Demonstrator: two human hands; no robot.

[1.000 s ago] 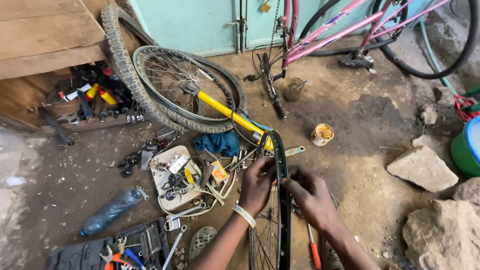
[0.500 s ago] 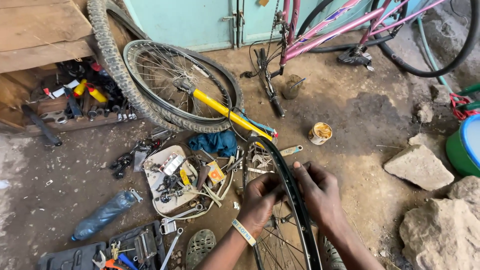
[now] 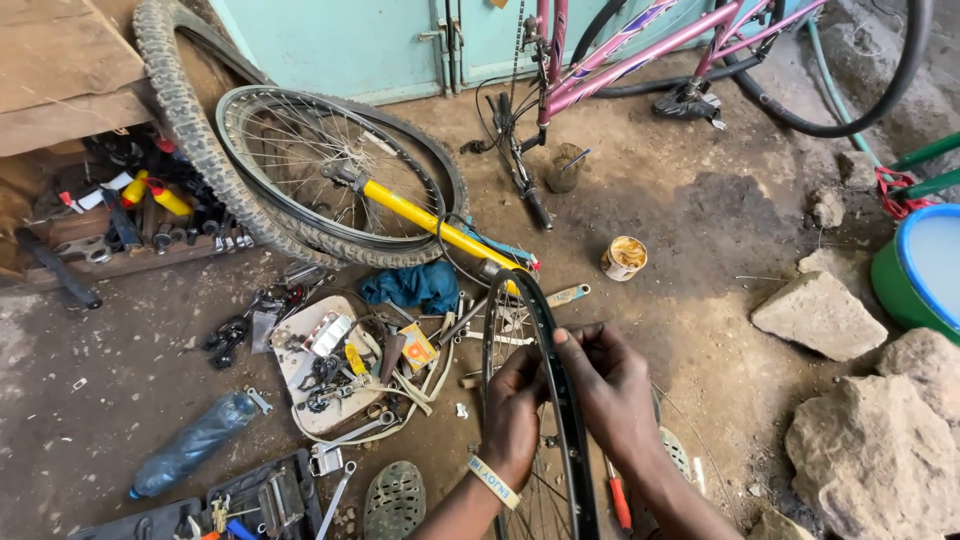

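At the bottom centre of the view, we hold a bare bicycle rim [image 3: 545, 400] upright on the dirt floor [image 3: 700, 230]. Our left hand [image 3: 512, 420] grasps its left flank; our right hand [image 3: 612, 395] closes over the right, fingertips [image 3: 566, 340] pressed on the rim's channel. Judgement: steady opposing pressure from both hands and short advances along the channel would suit the work, keeping the spokes [image 3: 545, 490] free of fingers. Left of the rim lies a tray of small parts [image 3: 310, 380], just beside; a blue rag [image 3: 412, 285] and yellow pump [image 3: 430, 220] sit beyond. Rocks [image 3: 820, 315] crowd the right. Open floor remains ahead-right, near the small tin [image 3: 623, 257].
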